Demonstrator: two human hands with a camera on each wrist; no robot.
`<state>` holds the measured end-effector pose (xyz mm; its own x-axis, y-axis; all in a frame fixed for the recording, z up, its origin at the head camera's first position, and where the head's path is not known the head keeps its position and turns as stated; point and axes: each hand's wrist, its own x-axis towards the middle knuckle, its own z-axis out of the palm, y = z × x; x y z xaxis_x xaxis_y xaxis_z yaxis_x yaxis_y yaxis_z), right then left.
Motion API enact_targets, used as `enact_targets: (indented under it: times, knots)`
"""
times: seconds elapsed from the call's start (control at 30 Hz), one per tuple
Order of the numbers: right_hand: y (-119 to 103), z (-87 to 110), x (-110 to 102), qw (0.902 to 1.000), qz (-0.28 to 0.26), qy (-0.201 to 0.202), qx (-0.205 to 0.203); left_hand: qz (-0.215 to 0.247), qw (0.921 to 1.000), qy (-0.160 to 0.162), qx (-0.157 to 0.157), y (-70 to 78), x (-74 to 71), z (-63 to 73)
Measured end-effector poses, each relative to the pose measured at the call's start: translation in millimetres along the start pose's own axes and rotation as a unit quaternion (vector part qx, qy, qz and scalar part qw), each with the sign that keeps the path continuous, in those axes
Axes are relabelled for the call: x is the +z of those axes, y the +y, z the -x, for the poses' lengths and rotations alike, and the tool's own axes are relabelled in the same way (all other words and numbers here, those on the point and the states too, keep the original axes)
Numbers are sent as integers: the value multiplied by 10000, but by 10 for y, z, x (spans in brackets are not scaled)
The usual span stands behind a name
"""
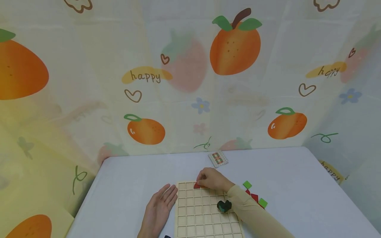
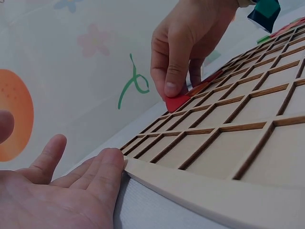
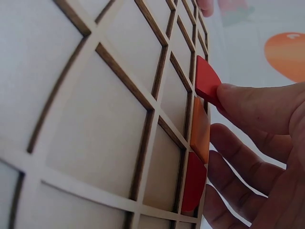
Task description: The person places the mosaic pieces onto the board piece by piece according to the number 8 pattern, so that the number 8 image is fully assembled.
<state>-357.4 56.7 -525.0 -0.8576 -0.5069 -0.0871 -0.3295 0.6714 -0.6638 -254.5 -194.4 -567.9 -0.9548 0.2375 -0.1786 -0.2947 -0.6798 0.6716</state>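
Note:
My right hand (image 1: pixel 215 180) pinches a red tile with a curved edge (image 3: pixel 208 80) between thumb and fingers. The tile stands tilted over a far-row cell of the wooden grid board (image 1: pixel 194 211). In the right wrist view, an orange tile (image 3: pixel 200 131) and a second red tile (image 3: pixel 193 183) lie in neighbouring cells along that same edge. My left hand (image 1: pixel 160 205) lies palm up with fingers extended beside the board's left edge. Its fingertips touch the frame in the left wrist view and hold nothing.
Several loose tiles lie right of the board, among them a green tile (image 1: pixel 247 184) and a red tile (image 1: pixel 254 197), partly behind the right sleeve (image 1: pixel 256 211). A patterned card (image 1: pixel 218 158) rests beyond the board. A fruit-print curtain (image 1: pixel 184 115) hangs behind the white table (image 1: pixel 134 168).

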Motion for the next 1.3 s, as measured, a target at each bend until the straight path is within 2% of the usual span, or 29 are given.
enact_targets:
  times: [0.4, 0.87, 1.07, 1.3]
  knots:
    - [-23, -4, 8, 9997, 221, 50, -55, -32, 10000, -39, 3, 1, -3, -4]
    - [44, 6, 2, 9997, 156, 144, -117, -72, 10000, -16, 35, -6, -7, 1]
    - [7, 10, 9, 9997, 171, 150, -131, -53, 10000, -26, 30, -2, -28, 7]
    - [-104, 22, 63, 9968, 778, 151, 44, -41, 10000, -76, 14, 7, -14, 0]
